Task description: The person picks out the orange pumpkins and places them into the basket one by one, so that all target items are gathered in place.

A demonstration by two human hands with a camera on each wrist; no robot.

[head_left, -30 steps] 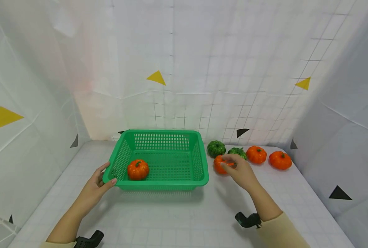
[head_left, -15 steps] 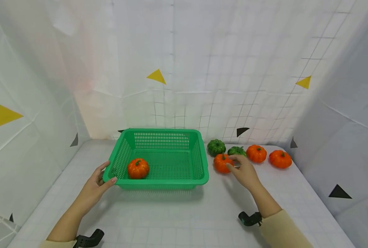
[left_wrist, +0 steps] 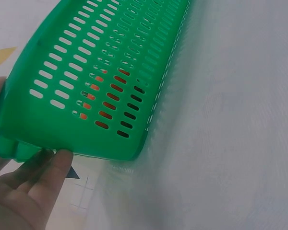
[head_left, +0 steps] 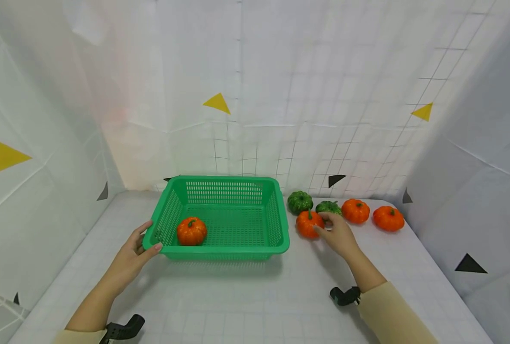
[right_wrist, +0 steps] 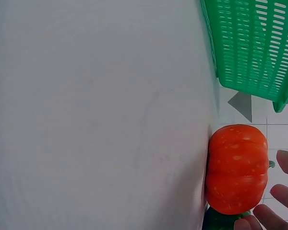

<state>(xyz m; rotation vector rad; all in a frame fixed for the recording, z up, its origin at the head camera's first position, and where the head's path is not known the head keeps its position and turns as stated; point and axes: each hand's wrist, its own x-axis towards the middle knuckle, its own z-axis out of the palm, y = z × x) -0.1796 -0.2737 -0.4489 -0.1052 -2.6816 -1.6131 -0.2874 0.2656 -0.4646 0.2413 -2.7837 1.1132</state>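
A green plastic basket (head_left: 220,250) stands left of centre on the table, with one orange pumpkin (head_left: 191,232) inside near its front left corner. My left hand (head_left: 128,260) grips the basket's left rim, thumb on the front corner; the left wrist view shows fingers (left_wrist: 57,167) under the rim. To the right of the basket, another orange pumpkin (head_left: 306,225) sits on the table, stem up. My right hand (head_left: 341,237) is at this pumpkin's right side, fingers loosely bent. In the right wrist view its fingers (right_wrist: 284,195) are spread near the stem, not closed round it.
Two green pumpkins (head_left: 300,203) (head_left: 329,207) lie behind the nearer orange one. Two more orange pumpkins, one at the back (head_left: 355,211) and one farther right (head_left: 388,219), stand by the table's right edge. White sheeted walls (head_left: 255,95) enclose the table at back and sides.
My right hand has shifted from over the orange pumpkin to its right side, uncovering more of it. The pumpkin stays beside the basket. The left hand and basket hold still.
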